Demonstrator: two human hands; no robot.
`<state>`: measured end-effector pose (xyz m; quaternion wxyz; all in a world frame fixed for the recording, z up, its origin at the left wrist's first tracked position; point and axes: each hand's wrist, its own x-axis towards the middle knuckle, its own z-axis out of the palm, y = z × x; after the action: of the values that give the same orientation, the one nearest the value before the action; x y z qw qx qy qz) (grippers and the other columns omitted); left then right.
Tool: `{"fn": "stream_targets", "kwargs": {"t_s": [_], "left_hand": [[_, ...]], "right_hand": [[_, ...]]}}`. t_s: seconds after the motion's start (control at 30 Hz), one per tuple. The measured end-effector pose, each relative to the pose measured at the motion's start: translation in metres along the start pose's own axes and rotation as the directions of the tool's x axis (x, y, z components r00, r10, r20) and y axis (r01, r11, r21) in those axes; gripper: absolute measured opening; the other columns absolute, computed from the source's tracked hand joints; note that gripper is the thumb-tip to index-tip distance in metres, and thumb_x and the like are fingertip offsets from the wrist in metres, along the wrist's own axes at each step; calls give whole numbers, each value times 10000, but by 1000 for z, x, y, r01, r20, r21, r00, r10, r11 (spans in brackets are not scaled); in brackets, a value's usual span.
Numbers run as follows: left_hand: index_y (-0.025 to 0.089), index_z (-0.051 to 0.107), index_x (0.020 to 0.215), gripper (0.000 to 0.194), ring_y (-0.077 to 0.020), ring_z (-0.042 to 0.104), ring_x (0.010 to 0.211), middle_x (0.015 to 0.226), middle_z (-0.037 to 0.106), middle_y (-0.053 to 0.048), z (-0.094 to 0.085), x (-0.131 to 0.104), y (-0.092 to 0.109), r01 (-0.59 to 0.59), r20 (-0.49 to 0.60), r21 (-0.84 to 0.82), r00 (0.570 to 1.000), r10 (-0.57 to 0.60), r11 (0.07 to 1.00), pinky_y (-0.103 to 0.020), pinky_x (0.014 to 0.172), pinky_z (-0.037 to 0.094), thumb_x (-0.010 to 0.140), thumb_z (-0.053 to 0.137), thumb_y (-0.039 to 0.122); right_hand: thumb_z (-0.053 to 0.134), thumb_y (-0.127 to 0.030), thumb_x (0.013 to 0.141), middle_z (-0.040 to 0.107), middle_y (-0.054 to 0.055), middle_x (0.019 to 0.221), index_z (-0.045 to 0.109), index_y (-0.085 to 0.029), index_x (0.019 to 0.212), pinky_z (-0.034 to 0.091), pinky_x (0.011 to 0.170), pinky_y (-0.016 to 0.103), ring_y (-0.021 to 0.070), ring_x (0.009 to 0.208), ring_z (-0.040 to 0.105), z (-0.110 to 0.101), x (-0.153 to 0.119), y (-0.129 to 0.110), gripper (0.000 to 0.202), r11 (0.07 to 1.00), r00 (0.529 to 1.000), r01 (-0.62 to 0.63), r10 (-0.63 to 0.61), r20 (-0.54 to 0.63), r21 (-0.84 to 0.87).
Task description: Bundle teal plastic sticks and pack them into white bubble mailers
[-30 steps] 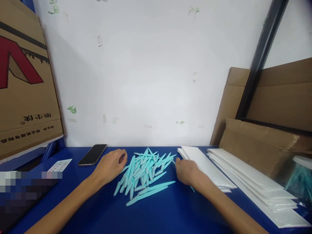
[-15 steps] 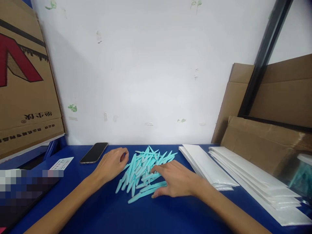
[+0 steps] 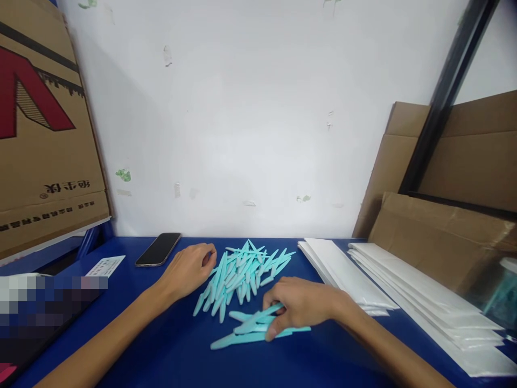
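Observation:
A heap of turquoise, knife-shaped plastic sticks [image 3: 244, 269] lies on the blue table. Just left of the heap rests my left hand [image 3: 196, 269], its fingers curled in and no stick visible in it. Nearer to me, my right hand [image 3: 293, 307] pinches several turquoise sticks [image 3: 252, 326] between thumb and fingers. Their broad ends point left, and the thin end of one sticks out to the right beneath the hand. Part of this bunch is hidden by my fingers.
A phone [image 3: 159, 249] and a printed card [image 3: 105, 266] lie at the left. White flat packets [image 3: 343, 275] and another stack of white packets [image 3: 424, 296] are at the right. Cardboard [image 3: 436, 231] leans behind them, with a clear container [image 3: 504, 293] at the right edge.
My right hand has closed on several sticks and drawn them toward me, away from the heap. My left hand has stayed beside the heap. The view has shifted slightly.

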<state>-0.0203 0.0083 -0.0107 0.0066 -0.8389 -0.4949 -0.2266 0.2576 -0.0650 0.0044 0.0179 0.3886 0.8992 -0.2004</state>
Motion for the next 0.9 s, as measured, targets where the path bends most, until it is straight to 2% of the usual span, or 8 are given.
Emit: {"fn": "stream_targets", "kwargs": {"t_s": [0.07, 0.13, 0.3, 0.47, 0.6, 0.7, 0.8, 0.9], "left_hand": [[224, 510, 744, 208, -169, 506, 620, 684, 575, 13, 1, 0, 0, -9, 7, -6, 1000, 9, 1000, -279, 580, 258, 923, 407, 255], [223, 512, 741, 208, -171, 509, 626, 688, 578, 11, 2, 0, 0, -26, 10, -13, 1000, 26, 1000, -280, 589, 263, 920, 410, 250], [224, 513, 746, 201, -173, 513, 632, 685, 572, 12, 2, -1, 1, -43, -1, -13, 999, 43, 999, -281, 591, 262, 920, 414, 247], [221, 517, 744, 224, -174, 517, 632, 683, 574, 6, 1, -2, 3, -30, 9, 7, 1000, 30, 1000, -284, 583, 261, 932, 405, 267], [221, 556, 767, 300, -192, 546, 649, 700, 598, -11, 1, -2, 6, 1, 57, 29, 998, -2, 1000, -291, 590, 286, 959, 385, 375], [228, 599, 854, 327, -223, 588, 718, 793, 638, -32, 3, -4, 9, 38, 112, 30, 993, -42, 999, -304, 614, 325, 939, 414, 484], [222, 622, 913, 411, -254, 618, 782, 949, 655, -73, 9, -7, 10, 90, 170, 27, 981, -93, 996, -332, 652, 368, 885, 456, 597], [214, 626, 965, 407, -272, 636, 801, 1020, 656, -99, 16, -8, 7, 136, 192, 31, 972, -139, 990, -351, 671, 387, 840, 514, 585]], "right_hand": [[620, -641, 829, 468, -59, 587, 564, -190, 692, 269, 510, 238, 104, 540, 428, 2, -1, -2, 474, 999, 999, 28, -29, 36, 20], [614, -603, 855, 523, -35, 683, 563, -186, 715, 285, 525, 238, 116, 602, 468, 4, -2, -6, 443, 998, 997, 68, -68, 26, -4], [588, -439, 936, 593, 37, 978, 608, -189, 972, 375, 649, 243, 170, 850, 555, 8, -4, -13, 253, 987, 988, 151, -153, -28, -57], [514, -329, 984, 618, 55, 955, 577, -171, 988, 385, 660, 270, 187, 830, 584, 10, -2, -15, 170, 980, 989, 104, -120, -87, -172], [524, -431, 975, 663, 54, 1000, 583, -190, 1074, 407, 684, 287, 207, 861, 629, 12, -1, -19, 267, 985, 985, 54, -80, -155, -162], [540, -421, 968, 676, 59, 1068, 567, -198, 1155, 428, 706, 302, 218, 896, 647, 14, -2, -24, 292, 988, 980, 25, -54, -190, -150], [539, -342, 974, 673, 49, 1070, 589, -197, 1115, 438, 742, 295, 211, 940, 644, 18, -3, -28, 208, 987, 982, 42, -68, -174, -153], [526, -294, 981, 664, 48, 1027, 595, -178, 1068, 428, 717, 288, 191, 895, 634, 22, -2, -31, 161, 974, 981, 62, -100, -165, -219]]}}
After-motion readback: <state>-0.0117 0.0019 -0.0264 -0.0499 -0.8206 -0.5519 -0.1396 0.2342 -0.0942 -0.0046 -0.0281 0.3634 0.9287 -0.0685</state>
